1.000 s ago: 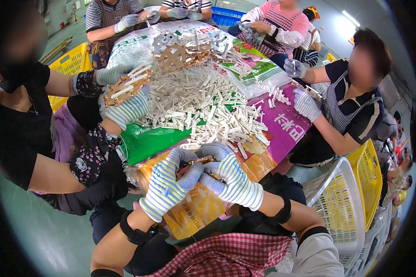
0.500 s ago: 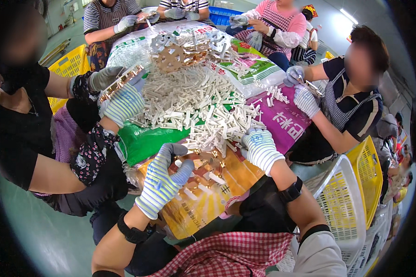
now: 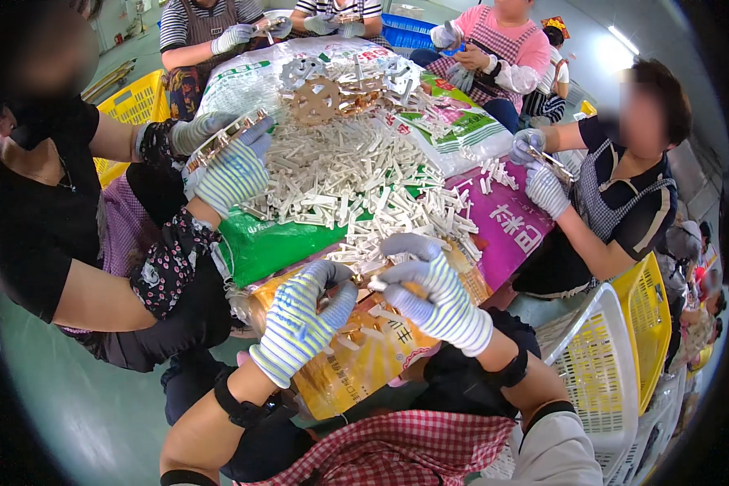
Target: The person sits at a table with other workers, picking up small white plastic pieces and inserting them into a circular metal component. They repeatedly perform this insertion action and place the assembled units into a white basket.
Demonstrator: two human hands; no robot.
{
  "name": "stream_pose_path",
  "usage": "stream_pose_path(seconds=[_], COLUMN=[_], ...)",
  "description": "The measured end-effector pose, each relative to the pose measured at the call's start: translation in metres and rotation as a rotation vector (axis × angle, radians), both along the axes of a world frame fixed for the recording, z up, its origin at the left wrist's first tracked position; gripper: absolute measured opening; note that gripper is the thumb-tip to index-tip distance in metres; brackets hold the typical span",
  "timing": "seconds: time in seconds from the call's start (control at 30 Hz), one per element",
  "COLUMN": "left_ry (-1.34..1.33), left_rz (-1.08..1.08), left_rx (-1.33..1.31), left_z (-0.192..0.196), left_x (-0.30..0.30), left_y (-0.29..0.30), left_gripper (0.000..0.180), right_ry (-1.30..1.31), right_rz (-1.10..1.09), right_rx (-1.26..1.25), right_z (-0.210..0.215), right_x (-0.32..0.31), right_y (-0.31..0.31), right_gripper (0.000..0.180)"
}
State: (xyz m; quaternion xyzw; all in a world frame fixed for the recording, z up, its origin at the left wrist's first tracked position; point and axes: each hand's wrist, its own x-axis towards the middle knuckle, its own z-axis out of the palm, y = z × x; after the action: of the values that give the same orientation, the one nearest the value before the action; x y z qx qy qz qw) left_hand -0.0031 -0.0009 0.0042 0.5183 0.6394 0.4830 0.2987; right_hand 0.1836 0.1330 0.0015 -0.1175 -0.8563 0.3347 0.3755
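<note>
My left hand (image 3: 304,320), in a striped knit glove, is closed around the edge of a copper-coloured metal part (image 3: 366,301), mostly hidden by the fingers. My right hand (image 3: 444,301), gloved alike, pinches a small white strip (image 3: 377,283) between thumb and fingertips, close beside the metal part. Under both hands lies a yellow-orange printed sack (image 3: 340,385) with a few loose white strips on it. Just beyond my fingers spreads a big heap of white strips (image 3: 340,174).
Copper and grey metal wheel-like discs (image 3: 314,101) rest atop the heap's far side. Co-workers in gloves sit around it, the nearest left one holding a metal part (image 3: 228,138). White (image 3: 595,356) and yellow crates (image 3: 646,324) stand at my right, a yellow crate (image 3: 134,109) at far left.
My right hand has come from the heap's edge toward my left hand, now with a white strip in its pinch. My left fingers have closed further. The view has shifted slightly.
</note>
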Motion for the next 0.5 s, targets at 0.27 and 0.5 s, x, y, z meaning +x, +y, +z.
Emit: stream_pose_path(seconds=[0.27, 0.5], left_ry=[-0.033, -0.019], left_rz=[-0.048, -0.121], left_rx=[0.070, 0.068], left_z=[0.003, 0.015], left_x=[0.004, 0.005], left_y=[0.000, -0.002], left_gripper=[0.028, 0.032], right_ry=[-0.071, -0.077], right_rz=[-0.034, -0.023], right_rx=[0.066, -0.010], right_z=[-0.015, -0.014], right_x=[-0.006, -0.010], right_y=[-0.011, -0.020], right_gripper=[0.016, 0.019])
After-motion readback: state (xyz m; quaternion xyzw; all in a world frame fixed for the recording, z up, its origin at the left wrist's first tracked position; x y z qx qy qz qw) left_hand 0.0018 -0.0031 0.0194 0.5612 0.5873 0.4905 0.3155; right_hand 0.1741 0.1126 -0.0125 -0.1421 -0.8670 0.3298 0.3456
